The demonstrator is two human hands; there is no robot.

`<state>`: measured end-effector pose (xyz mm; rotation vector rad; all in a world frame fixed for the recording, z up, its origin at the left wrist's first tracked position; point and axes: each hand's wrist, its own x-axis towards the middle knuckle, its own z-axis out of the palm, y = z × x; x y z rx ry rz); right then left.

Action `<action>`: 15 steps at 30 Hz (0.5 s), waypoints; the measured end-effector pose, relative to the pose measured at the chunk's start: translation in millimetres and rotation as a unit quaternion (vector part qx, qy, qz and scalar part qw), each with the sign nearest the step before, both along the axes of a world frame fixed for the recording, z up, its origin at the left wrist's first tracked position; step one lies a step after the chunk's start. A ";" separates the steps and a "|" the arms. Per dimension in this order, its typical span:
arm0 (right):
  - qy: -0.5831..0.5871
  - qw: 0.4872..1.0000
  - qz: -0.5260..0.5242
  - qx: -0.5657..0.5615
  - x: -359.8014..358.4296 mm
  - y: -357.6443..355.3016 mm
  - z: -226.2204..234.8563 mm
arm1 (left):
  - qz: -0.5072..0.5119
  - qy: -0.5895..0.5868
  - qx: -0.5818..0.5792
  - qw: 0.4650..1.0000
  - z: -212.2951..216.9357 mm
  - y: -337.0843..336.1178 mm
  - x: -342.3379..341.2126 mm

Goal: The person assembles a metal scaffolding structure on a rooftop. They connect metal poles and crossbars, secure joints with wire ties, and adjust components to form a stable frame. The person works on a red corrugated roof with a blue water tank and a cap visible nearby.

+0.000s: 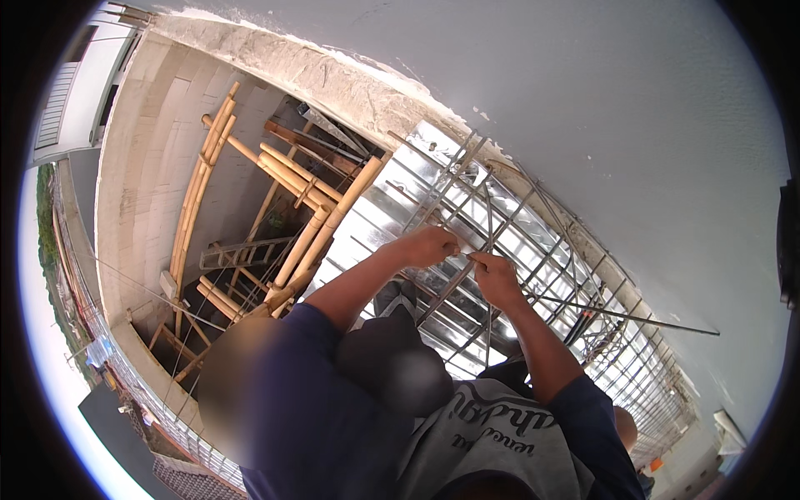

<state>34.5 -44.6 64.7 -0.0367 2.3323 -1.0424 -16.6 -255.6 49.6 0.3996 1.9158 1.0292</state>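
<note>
My left hand point(432, 247) and my right hand point(496, 279) meet in front of me, over a grid of steel reinforcing bars point(447, 297). The fingers of both are closed in a pinch, the fingertips nearly touching. A small pale bit shows between them, too small to name. Beneath the bars lies shiny metal sheeting point(358, 218) with ridges. Close under my hands, bars cross one another, some of them slanting upward. My dark shoe point(395, 298) stands just below my left forearm.
A grey plastered wall point(600, 108) rises beyond the bars. One long bar point(667, 323) sticks out toward the right. On the left, a deep opening holds bamboo poles point(337, 229) and a ladder point(246, 252), beside a pale block wall point(150, 183). Tangled rods point(602, 340) lie at right.
</note>
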 end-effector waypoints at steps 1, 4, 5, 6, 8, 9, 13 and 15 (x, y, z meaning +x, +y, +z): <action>0.003 1.000 0.003 -0.001 0.1 -1.8 -1.9 | 0.006 0.001 0.005 1.000 -2.7 -3.0 2.0; -0.067 0.997 -0.033 -0.009 0.8 -10.1 8.6 | 0.019 -0.022 0.021 0.999 -6.1 -7.9 4.4; -0.098 0.994 -0.056 -0.012 1.6 -12.8 12.5 | 0.034 -0.059 0.014 0.998 -7.6 -10.5 9.2; -0.147 0.988 -0.050 -0.006 3.1 -10.8 13.6 | 0.048 -0.097 0.007 0.994 -9.2 -12.0 16.5; -0.153 0.988 -0.013 -0.016 17.2 -5.6 13.9 | 0.047 -0.114 0.012 0.992 -16.3 -17.1 32.5; -0.154 0.988 0.004 -0.021 19.5 -7.3 18.4 | 0.032 -0.091 0.023 0.995 -20.3 -21.5 39.8; -0.177 0.980 0.074 0.043 28.0 -8.8 29.9 | 0.049 -0.121 0.029 0.991 -25.9 -26.2 51.5; -0.136 0.988 0.061 0.035 27.3 -9.1 29.3 | 0.051 -0.143 0.038 0.988 -19.2 -25.5 47.3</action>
